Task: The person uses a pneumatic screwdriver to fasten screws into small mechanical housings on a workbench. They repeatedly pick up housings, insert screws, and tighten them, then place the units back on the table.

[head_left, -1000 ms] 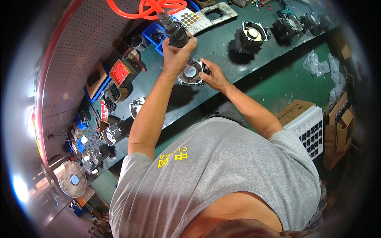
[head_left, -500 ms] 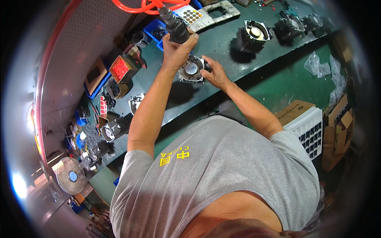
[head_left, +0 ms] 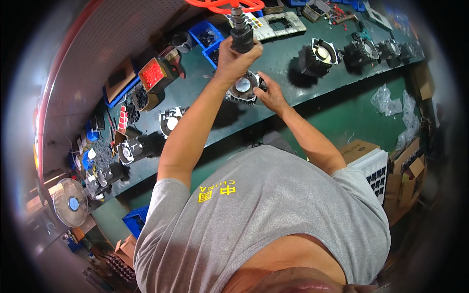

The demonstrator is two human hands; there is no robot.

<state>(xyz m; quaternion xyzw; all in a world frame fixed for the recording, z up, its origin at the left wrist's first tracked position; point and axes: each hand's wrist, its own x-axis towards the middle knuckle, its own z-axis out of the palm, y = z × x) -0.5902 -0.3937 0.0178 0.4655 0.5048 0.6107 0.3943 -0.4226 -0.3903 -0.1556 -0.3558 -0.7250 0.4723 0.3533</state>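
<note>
Hands (head_left: 236, 60) over dark-green bench (head_left: 278, 58); fan (head_left: 70, 202) left, cardboard boxes (head_left: 409, 181) right.

Moderate light glints off the silver disc (head_left: 243, 85) and lays a dull sheen on the worktop (head_left: 278, 53); dark shadow pools left of the finned housing (head_left: 314, 63). Fisheye distortion bows the perforated wall (head_left: 97, 58); the rim blurs into black.
</note>
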